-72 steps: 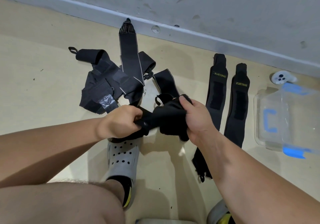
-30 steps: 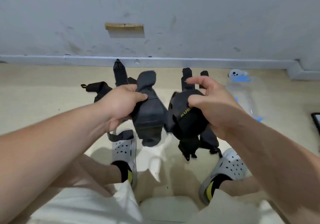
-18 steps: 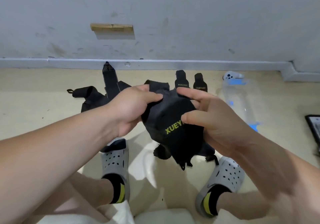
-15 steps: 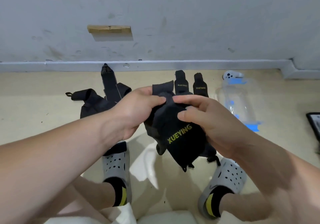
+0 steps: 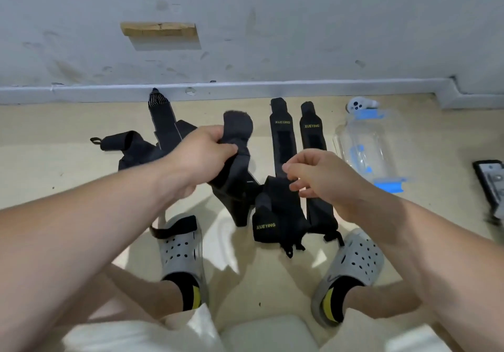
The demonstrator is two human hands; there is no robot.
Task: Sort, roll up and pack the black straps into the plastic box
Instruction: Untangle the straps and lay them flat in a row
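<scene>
Head view: in the middle of the frame the left hand [image 5: 201, 158] has its fingers clamped on one soft, fuzzy end of a black strap [image 5: 234, 177]. The right hand [image 5: 324, 180] pinches the folded other end. Two flat straps [image 5: 282, 139] lie on the beige floor [image 5: 54, 160], just left of the clear plastic box [image 5: 365, 144] with blue clips.

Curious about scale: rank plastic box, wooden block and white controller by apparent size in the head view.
1. plastic box
2. wooden block, though it is farther off, on the wall
3. white controller
</scene>
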